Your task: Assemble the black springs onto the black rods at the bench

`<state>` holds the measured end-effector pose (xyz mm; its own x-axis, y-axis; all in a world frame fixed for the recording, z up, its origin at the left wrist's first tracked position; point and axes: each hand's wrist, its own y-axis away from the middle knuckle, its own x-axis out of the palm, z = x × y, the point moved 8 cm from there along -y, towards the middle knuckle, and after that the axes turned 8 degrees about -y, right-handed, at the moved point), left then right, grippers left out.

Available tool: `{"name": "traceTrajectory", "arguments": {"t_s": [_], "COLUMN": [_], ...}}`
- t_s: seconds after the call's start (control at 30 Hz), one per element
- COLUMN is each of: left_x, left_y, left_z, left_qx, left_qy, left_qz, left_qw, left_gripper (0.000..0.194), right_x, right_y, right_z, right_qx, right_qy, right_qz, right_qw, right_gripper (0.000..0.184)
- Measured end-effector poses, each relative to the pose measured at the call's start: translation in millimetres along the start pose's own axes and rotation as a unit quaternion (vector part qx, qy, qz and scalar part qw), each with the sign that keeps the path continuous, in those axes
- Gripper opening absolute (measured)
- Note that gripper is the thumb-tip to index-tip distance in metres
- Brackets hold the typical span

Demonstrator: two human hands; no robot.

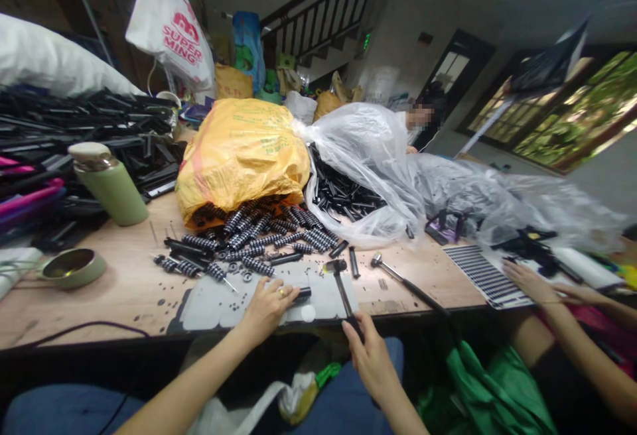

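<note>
Hammer [344, 294] and right hand [367, 352] meet at the handle, the fingers wrapped around its lower end near the front edge of the table [132, 282]; the head points away from the person. The left hand [269, 306], palm down above the grey mat [209, 309], has its fingers bent over a black tube [302, 294], whose end shows beside them, toward the hammer; the exact grip beneath is hidden. Behind the mat, black-and-white ribbed pieces [259, 228] spill from a yellow bag [243, 150], next to a clear plastic bag [368, 136] of black parts. A second hammer [408, 284] lies to the right. A green flask [114, 186] and a bowl [82, 280] stand at the left. Farther right, a co-worker's hand [528, 282] touches a striped sheet [480, 272].
</note>
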<state>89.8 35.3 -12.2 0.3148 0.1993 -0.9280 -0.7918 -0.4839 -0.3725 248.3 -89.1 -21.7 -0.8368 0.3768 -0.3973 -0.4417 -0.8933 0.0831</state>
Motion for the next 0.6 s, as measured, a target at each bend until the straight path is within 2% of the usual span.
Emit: {"name": "traceTrajectory", "arguments": {"t_s": [0.07, 0.2, 0.27, 0.33, 0.43, 0.53, 0.6], "left_x": [1.0, 4.0, 5.4, 8.3, 17.6, 26.5, 28.3], "left_y": [1, 2, 3, 4, 8, 9, 8], "left_z": [0, -9, -20, -32, -42, -43, -41], "left_qx": [-0.008, -0.032, -0.042, -0.051, -0.055, -0.042, -0.036], "left_qy": [-0.006, -0.03, -0.045, -0.051, -0.048, -0.046, -0.033], "left_qz": [0.005, 0.019, 0.018, 0.016, 0.023, 0.027, 0.03], "left_qw": [1.0, 0.999, 0.998, 0.997, 0.997, 0.998, 0.998], "left_gripper": [0.04, 0.041, 0.039, 0.045, 0.057, 0.056, 0.054], "right_x": [4, 19, 21, 25, 45, 74, 84], "right_y": [6, 8, 8, 10, 15, 15, 14], "right_z": [8, 14, 29, 51, 73, 66, 57], "right_qx": [-0.032, -0.037, -0.056, -0.101, -0.157, -0.143, -0.126], "right_qy": [0.075, 0.225, 0.231, 0.211, 0.206, 0.283, 0.321], "right_qz": [-0.007, 0.022, 0.016, 0.003, 0.016, 0.068, 0.096], "right_qw": [0.997, 0.973, 0.971, 0.972, 0.966, 0.946, 0.934], "right_gripper": [0.036, 0.044, 0.044, 0.042, 0.041, 0.04, 0.037]}}
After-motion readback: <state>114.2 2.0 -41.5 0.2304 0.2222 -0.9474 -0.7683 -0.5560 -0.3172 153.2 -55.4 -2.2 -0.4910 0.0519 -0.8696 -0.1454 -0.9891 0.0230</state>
